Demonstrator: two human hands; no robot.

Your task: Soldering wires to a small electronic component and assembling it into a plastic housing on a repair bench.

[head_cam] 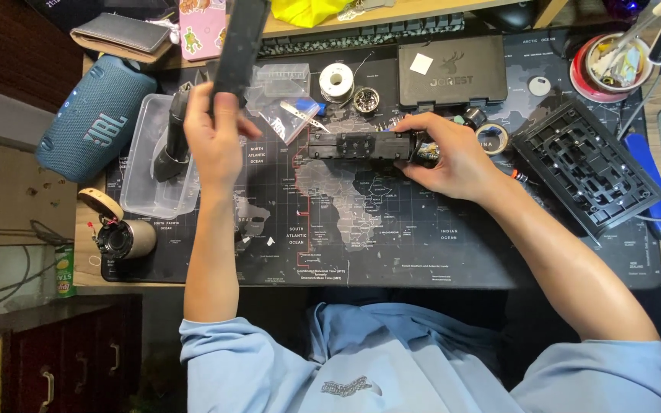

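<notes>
Head cam, steep top-down, close over desk mat (392, 252).

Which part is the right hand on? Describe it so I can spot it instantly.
Find the dark world-map desk mat. Near its upper middle, the right hand grips the end of a long black bar-shaped part lying flat. Unlike the square grid panel beside it, it is narrow and rectangular.

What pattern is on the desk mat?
A world map in pale outlines on the black desk mat, seen clearest in the head view.

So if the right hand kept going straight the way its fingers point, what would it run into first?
The right hand points left along the black cylindrical part it already grips. Past that part's far end, probably the clear bag, though height above the mat is unclear.
</notes>
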